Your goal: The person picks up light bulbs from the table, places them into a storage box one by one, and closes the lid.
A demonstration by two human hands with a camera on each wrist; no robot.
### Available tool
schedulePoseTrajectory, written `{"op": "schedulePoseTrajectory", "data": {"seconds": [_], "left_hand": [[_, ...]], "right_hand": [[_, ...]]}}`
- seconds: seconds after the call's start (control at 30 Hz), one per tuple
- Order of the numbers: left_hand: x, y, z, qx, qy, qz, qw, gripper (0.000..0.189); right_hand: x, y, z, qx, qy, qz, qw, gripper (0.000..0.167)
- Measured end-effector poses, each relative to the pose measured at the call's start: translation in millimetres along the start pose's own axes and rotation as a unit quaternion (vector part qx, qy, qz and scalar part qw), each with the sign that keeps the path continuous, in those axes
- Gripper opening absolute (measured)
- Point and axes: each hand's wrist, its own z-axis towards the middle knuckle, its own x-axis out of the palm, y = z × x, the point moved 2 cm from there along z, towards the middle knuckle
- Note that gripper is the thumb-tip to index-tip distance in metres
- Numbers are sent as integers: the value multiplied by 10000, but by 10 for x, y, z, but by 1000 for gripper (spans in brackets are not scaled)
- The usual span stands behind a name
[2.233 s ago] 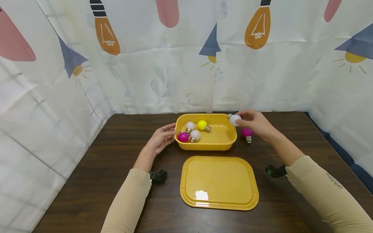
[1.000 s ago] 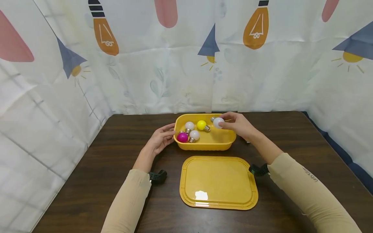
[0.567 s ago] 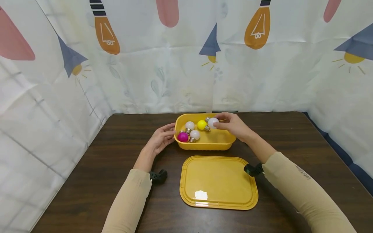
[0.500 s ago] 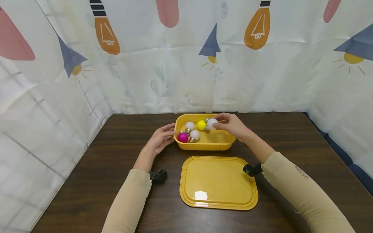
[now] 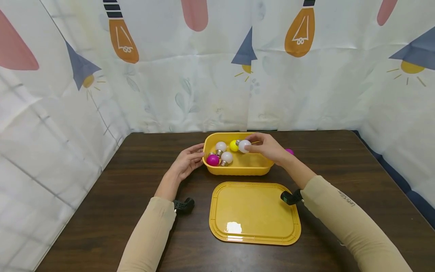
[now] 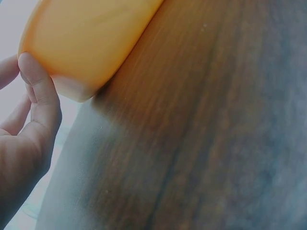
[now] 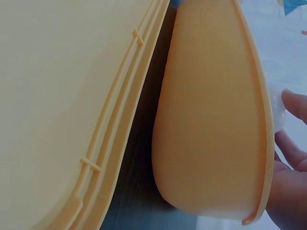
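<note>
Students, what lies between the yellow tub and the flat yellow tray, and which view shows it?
Just a narrow bare strip of dark tabletop lies between the tub and the tray; the head view shows it.

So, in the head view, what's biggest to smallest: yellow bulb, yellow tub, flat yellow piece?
Flat yellow piece (nearer the camera, which may exaggerate it)
Yellow tub
Yellow bulb (partly hidden)

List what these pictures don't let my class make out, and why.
Head view: most of the pink bulb right of the box, hidden by the right arm.
Head view: the base of the yellow bulb, mostly behind the held white bulb.
Right wrist view: the box's inside, behind its wall.
Left wrist view: part of the left hand, cut off by the left edge.
Head view: sleeve lettering, too small.
</note>
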Motion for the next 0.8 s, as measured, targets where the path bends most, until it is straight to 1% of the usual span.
{"op": "schedulePoseTrajectory", "data": {"seconds": [0.17, 0.5, 0.8], "left_hand": [[-5, -3, -1, 22, 16, 39, 10000, 52], [1, 6, 20, 6, 33, 54, 10000, 52], [0, 3, 28, -44, 28, -29, 10000, 52]], "right_hand": [[19, -4, 23, -15, -5, -111, 9999, 41], [64, -34, 50, -95, 106, -134, 9998, 38], [98, -59, 89, -13, 181, -310, 9994, 38]]}}
